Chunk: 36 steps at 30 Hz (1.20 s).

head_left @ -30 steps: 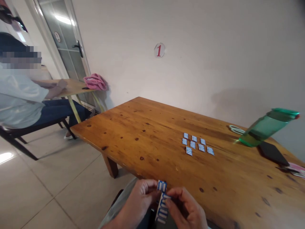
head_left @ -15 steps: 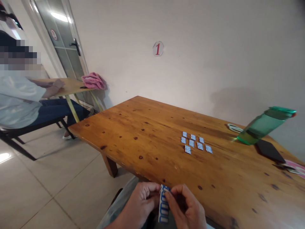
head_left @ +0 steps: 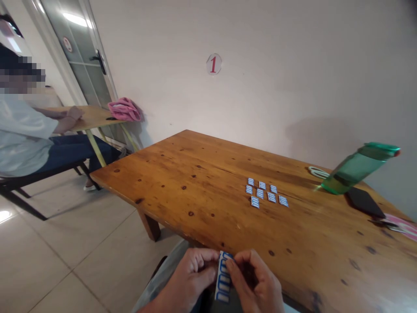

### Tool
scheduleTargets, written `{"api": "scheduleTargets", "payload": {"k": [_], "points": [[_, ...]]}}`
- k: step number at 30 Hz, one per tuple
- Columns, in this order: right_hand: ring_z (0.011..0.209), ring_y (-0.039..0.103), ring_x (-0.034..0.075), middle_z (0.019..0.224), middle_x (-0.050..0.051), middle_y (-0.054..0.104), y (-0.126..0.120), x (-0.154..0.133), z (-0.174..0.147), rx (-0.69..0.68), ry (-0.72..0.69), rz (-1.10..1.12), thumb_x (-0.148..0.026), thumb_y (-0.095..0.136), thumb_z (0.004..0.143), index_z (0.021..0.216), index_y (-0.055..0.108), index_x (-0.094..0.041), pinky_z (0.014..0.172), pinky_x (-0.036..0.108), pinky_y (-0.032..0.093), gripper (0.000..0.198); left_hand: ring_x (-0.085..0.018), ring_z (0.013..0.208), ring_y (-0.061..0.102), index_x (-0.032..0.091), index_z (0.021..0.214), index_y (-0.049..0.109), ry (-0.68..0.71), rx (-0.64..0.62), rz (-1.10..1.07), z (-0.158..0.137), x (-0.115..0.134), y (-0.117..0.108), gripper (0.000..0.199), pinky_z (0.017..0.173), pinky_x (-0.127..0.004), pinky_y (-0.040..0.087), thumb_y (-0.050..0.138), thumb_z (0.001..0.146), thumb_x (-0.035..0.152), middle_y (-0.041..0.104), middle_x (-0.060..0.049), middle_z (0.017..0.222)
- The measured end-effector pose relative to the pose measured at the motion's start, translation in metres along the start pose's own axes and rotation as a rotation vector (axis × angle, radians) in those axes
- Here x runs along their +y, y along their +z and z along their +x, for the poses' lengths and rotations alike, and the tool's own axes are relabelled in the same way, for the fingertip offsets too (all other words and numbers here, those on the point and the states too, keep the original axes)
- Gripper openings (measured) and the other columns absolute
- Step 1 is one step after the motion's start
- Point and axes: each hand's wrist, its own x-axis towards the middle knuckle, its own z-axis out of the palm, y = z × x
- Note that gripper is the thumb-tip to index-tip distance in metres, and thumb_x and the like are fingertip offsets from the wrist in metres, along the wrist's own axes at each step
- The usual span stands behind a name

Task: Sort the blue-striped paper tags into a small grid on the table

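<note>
Over my lap, at the table's near edge, a small blue-and-white patterned card (head_left: 223, 278) stands between my two hands. My left hand (head_left: 195, 271) is closed, thumb and forefinger pinching the card's upper left edge. From the other side my right hand (head_left: 257, 280) grips its upper right part, the thumb lying over the printed face. The lower end of the card hangs free, and its upper right corner is hidden by my right thumb. Farther out on the wooden table (head_left: 169, 182) lie several small blue-and-white pieces (head_left: 259, 194) with a similar pattern, in uneven rows.
To the right, a green bottle (head_left: 361, 167) stands by a white coiled cable (head_left: 318, 172), a dark flat case (head_left: 365, 202) and a pink item (head_left: 405, 226). A seated person (head_left: 22, 130) is at another table (head_left: 93, 114) on the left, with a pink cloth (head_left: 125, 108) on it.
The view has shifted slightly, so the table and its items sit a little farther left and up. Both hands keep their grip on the card, which tilts slightly more.
</note>
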Motion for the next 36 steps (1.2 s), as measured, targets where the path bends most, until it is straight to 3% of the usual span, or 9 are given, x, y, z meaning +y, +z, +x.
{"api": "scheduleTargets", "payload": {"k": [13, 19, 23, 26, 32, 36], "points": [[0.045, 0.040, 0.010, 0.049, -0.004, 0.044, -0.002, -0.002, 0.000, 0.008, -0.032, -0.084, -0.046, 0.056, 0.069, 0.057, 0.048, -0.021, 0.044, 0.021, 0.033, 0.028, -0.010, 0.062, 0.047, 0.011, 0.077, 0.067, 0.045, -0.011, 0.008, -0.001, -0.004, -0.001, 0.037, 0.060, -0.020, 0.037, 0.067, 0.064, 0.046, 0.054, -0.001, 0.065], [0.053, 0.048, 0.013, 0.059, 0.000, 0.054, 0.002, 0.006, 0.002, 0.000, 0.023, 0.049, -0.048, 0.057, 0.067, 0.074, 0.056, -0.019, 0.049, 0.022, 0.039, 0.029, -0.010, 0.061, 0.049, 0.012, 0.075, 0.058, 0.051, 0.020, 0.002, 0.004, -0.007, 0.003, 0.031, 0.061, -0.021, 0.037, 0.065, 0.069, 0.042, 0.054, 0.000, 0.061], [0.049, 0.042, 0.011, 0.054, -0.002, 0.049, -0.002, 0.003, 0.004, -0.093, 0.062, 0.122, -0.048, 0.057, 0.067, 0.062, 0.052, -0.019, 0.046, 0.020, 0.034, 0.030, -0.006, 0.051, 0.039, 0.017, 0.074, 0.047, 0.040, 0.063, -0.007, 0.004, -0.005, 0.006, 0.036, 0.054, -0.018, 0.031, 0.069, 0.063, 0.042, 0.048, 0.006, 0.056], [0.048, 0.038, 0.009, 0.051, -0.004, 0.044, -0.009, -0.005, 0.007, -0.150, 0.069, 0.075, -0.045, 0.057, 0.068, 0.058, 0.051, -0.018, 0.045, 0.020, 0.031, 0.029, -0.007, 0.053, 0.039, 0.017, 0.071, 0.045, 0.062, 0.029, 0.091, 0.004, -0.001, 0.003, 0.032, 0.053, -0.019, 0.030, 0.064, 0.067, 0.042, 0.047, 0.005, 0.058], [0.050, 0.040, 0.010, 0.051, -0.004, 0.045, -0.017, -0.018, 0.013, -0.219, -0.047, -0.058, -0.034, 0.057, 0.067, 0.053, 0.048, -0.019, 0.049, 0.020, 0.034, 0.023, -0.011, 0.062, 0.043, 0.016, 0.064, 0.055, 0.168, 0.118, 0.649, 0.006, 0.016, -0.003, 0.006, 0.059, -0.021, 0.033, 0.060, 0.065, 0.018, 0.048, 0.003, 0.065], [0.052, 0.047, 0.011, 0.054, -0.003, 0.052, -0.018, -0.022, 0.017, -0.281, 0.033, 0.044, -0.037, 0.057, 0.068, 0.059, 0.052, -0.018, 0.051, 0.020, 0.037, 0.022, -0.009, 0.054, 0.039, 0.015, 0.061, 0.054, 0.118, 0.114, 0.613, 0.013, 0.023, -0.001, 0.006, 0.052, -0.020, 0.031, 0.057, 0.065, 0.018, 0.045, 0.005, 0.056]]}}
